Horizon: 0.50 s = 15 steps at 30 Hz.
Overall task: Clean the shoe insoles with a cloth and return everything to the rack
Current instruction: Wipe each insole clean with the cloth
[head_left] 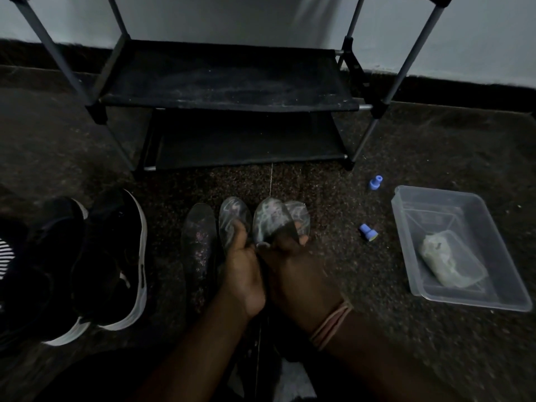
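A pair of black shoes point(95, 265) stands at the floor's left edge; one insole point(199, 242) lies beside the left hand point(242, 274), which grips another insole point(233, 220); the right hand point(295, 274) grips two more; a cloth point(443, 262) lies in the clear tub point(493, 297) at right, near the rack point(229, 79).

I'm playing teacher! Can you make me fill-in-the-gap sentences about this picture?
1. The cloth lies in the clear plastic ____.
2. Both shelves of the rack hold ____ shoes.
3. The left hand and right hand hold ____.
4. The black shoes stand on the ____ of the hands.

Missing words: tub; no; insoles; left
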### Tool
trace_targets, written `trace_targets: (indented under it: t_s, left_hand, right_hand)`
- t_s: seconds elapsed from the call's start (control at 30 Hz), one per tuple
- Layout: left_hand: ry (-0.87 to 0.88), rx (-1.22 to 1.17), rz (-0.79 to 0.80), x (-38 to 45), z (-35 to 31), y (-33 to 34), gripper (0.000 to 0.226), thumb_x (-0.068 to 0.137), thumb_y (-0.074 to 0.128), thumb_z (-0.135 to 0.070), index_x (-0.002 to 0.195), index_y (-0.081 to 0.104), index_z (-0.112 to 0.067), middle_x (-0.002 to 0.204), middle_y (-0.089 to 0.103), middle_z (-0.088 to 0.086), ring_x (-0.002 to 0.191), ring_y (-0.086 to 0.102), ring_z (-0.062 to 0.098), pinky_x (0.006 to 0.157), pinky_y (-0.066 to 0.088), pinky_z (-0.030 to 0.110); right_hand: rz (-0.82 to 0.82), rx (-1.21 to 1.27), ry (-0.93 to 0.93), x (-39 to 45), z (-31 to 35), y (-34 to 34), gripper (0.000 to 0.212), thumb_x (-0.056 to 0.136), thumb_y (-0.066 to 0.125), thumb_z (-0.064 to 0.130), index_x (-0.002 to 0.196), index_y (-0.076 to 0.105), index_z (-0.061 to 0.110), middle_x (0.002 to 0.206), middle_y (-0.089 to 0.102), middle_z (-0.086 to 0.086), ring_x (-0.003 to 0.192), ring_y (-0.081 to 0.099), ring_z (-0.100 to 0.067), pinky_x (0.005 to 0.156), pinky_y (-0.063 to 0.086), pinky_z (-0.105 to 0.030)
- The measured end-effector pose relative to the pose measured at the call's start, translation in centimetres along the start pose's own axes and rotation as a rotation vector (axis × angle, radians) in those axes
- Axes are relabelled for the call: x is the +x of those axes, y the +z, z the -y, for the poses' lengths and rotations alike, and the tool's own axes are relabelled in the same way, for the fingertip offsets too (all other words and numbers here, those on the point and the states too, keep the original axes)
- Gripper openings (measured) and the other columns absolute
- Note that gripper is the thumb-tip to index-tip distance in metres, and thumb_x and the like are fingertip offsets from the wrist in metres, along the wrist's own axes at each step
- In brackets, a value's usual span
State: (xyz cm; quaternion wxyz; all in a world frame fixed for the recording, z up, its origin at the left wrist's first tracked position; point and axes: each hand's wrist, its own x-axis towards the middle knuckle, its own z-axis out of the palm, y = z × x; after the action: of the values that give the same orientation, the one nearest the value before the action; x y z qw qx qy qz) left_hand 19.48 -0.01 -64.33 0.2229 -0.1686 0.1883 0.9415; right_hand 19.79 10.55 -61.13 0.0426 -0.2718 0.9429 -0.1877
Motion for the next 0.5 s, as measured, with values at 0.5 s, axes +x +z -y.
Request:
trace_targets:
  t_s: [0.5]
  left_hand:
    - [0.025,0.24,-0.202,0.4,1.6,0.4,0.06,0.102,0.036,-0.058,0.129,0.067,-0.014,0.13,0.068,0.013,0.122,0.064,0.027,0.106,0.045,0.045]
  right_hand:
    - [-0.098,-0.227,0.14,0.2,-3.0,-1.6,0.037,0.088,0.047,0.036,0.12,0.064,0.031,0.103,0.059,0.0,0.085,0.059,-0.025,0.074,0.045,-0.039]
